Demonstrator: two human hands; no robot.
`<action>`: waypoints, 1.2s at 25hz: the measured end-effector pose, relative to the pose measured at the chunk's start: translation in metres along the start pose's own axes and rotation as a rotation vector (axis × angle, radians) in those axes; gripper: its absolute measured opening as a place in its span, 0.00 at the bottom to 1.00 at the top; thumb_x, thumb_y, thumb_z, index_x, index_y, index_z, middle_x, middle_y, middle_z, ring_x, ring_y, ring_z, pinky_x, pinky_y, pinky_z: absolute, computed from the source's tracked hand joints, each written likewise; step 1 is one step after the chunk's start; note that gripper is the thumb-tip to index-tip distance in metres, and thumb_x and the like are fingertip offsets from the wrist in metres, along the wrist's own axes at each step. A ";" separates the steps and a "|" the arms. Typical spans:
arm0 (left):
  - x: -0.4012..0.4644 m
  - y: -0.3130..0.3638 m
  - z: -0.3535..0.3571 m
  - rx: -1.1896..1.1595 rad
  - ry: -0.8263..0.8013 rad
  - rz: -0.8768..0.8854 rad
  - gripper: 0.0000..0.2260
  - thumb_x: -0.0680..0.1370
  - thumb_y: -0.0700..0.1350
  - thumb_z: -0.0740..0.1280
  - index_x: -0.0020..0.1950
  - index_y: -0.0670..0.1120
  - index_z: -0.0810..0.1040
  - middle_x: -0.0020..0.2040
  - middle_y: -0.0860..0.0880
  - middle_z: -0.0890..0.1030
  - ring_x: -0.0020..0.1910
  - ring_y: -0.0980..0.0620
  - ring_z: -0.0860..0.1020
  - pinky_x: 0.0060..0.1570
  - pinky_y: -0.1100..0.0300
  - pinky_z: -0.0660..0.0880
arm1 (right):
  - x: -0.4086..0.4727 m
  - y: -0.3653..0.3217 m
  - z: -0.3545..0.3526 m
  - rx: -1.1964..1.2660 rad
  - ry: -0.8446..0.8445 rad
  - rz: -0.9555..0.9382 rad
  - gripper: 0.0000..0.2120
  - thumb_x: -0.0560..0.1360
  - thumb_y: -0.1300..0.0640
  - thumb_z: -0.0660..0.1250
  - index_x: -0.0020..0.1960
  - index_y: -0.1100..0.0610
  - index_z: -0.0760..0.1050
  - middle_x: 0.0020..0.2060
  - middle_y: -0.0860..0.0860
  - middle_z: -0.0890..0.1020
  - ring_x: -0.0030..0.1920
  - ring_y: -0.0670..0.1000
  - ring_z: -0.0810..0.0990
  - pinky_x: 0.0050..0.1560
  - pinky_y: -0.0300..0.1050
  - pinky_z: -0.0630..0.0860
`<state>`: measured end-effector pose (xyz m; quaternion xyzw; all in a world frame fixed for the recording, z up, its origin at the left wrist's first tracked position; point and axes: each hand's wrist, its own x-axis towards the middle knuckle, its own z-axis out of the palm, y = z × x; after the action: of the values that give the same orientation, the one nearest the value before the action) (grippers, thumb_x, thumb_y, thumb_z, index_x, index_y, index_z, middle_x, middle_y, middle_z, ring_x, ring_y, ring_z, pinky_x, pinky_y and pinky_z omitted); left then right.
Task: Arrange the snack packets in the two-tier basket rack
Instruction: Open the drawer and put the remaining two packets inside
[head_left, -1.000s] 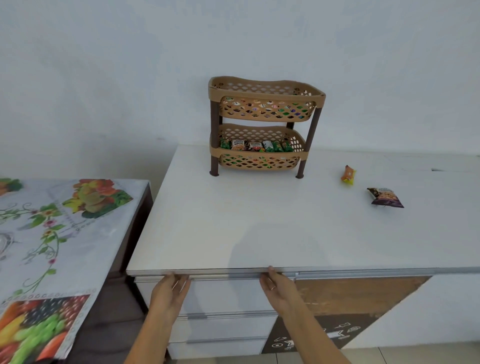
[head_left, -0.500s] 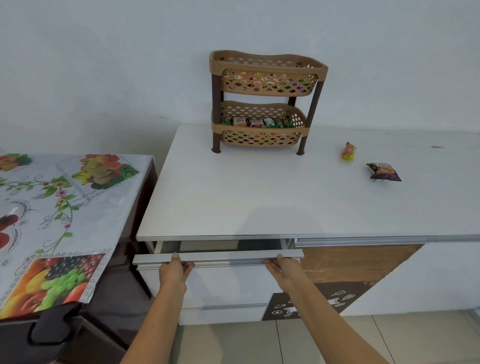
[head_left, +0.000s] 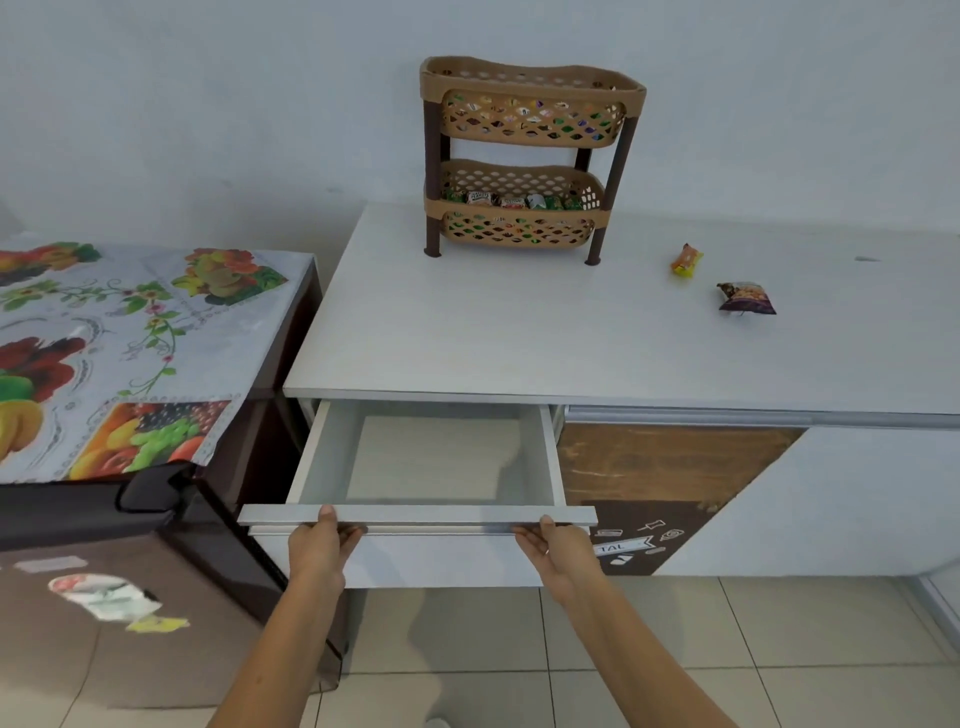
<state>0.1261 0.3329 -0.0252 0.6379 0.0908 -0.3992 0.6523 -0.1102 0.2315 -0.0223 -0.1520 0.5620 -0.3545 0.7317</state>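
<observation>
White counter (head_left: 519, 338) runs along a pale wall, w/ the two-tier basket rack (head_left: 524, 156) standing upright at the back edge, its long side parallel to the wall. Bottom tier has a row of snack packets (head_left: 511, 200) side by side, top tier shows coloured wrappers thru the lattice, can't read any of the print tbh. Two loose ones sit right of the rack, well apart from it: an orange/yellow packet (head_left: 686, 260) w/ its long axis running roughly front to back, and a dark purple packet (head_left: 747, 298) lying flat, long axis more or less left-right. Labels too small to make out.

Both hands are on the top drawer (head_left: 431, 457). Left hand (head_left: 318, 545) and right hand (head_left: 558, 548) each have fingers curled under the front lip (head_left: 415, 514), thumbs on top, so clamped on it. Only writing I can read is "TAL" on a dark sticker (head_left: 623, 545) on the cabinet front beside the right hand.

Vs 0.5 s ago: the drawer was barely cracked, now it's pulled way out and you can see the bare inside. Hands have come toward the body w/ it. Rack and loose packets haven't moved on the counter. Fruit-print cloth (head_left: 130, 332) covers the brown cabinet (head_left: 156, 597) on the left.
</observation>
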 end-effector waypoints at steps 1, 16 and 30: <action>-0.005 -0.004 -0.006 0.002 0.000 0.002 0.08 0.83 0.42 0.57 0.56 0.37 0.68 0.41 0.39 0.75 0.38 0.47 0.76 0.60 0.50 0.74 | -0.006 0.004 -0.005 0.000 -0.006 0.003 0.09 0.82 0.66 0.53 0.56 0.67 0.70 0.41 0.61 0.77 0.41 0.55 0.78 0.59 0.52 0.75; -0.041 0.044 0.028 1.363 -0.525 0.220 0.16 0.81 0.54 0.59 0.41 0.43 0.75 0.30 0.49 0.78 0.27 0.51 0.77 0.31 0.60 0.74 | -0.016 -0.069 -0.025 -1.293 -0.186 -0.409 0.19 0.77 0.49 0.62 0.30 0.55 0.70 0.22 0.47 0.72 0.18 0.43 0.70 0.23 0.33 0.67; 0.020 -0.011 0.264 1.656 -0.567 1.199 0.26 0.82 0.54 0.52 0.76 0.42 0.58 0.78 0.42 0.54 0.78 0.42 0.52 0.74 0.46 0.55 | 0.082 -0.151 -0.042 -1.328 0.275 -1.097 0.10 0.76 0.63 0.62 0.53 0.59 0.80 0.51 0.53 0.81 0.51 0.54 0.78 0.54 0.50 0.75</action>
<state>0.0295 0.0869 -0.0014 0.7074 -0.6944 -0.0837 0.1019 -0.1922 0.0763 -0.0005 -0.7522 0.5833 -0.2711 0.1433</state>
